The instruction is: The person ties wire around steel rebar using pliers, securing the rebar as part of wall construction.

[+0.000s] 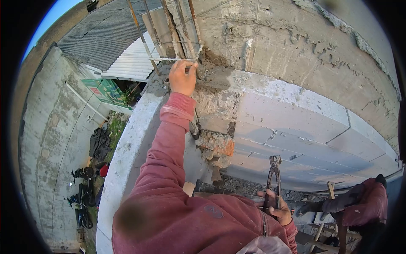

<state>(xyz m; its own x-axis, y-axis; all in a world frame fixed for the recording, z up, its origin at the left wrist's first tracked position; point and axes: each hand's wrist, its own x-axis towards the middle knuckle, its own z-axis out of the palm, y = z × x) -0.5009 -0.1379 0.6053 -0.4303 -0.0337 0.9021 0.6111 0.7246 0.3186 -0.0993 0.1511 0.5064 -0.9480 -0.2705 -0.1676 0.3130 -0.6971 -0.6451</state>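
Note:
My left hand (182,77) reaches up to the corner of the wall, its fingers bent and pressed together at a thin wire (165,59) that runs across the foot of several rusty upright steel bars (172,31). What the fingertips hold there is too small to make out. Lower down, in front of my body, my right hand (279,211) is wrapped round the handles of metal pincers (273,171), whose head points up. Wet grey mortar (211,76) lies on the wall top beside the bars.
White block walls (292,114) meet at the corner, with a rough concrete wall (296,46) behind. At lower right, a co-worker (366,203) in a red top bends near boards. A drop to a yard (95,182) lies left of the wall edge.

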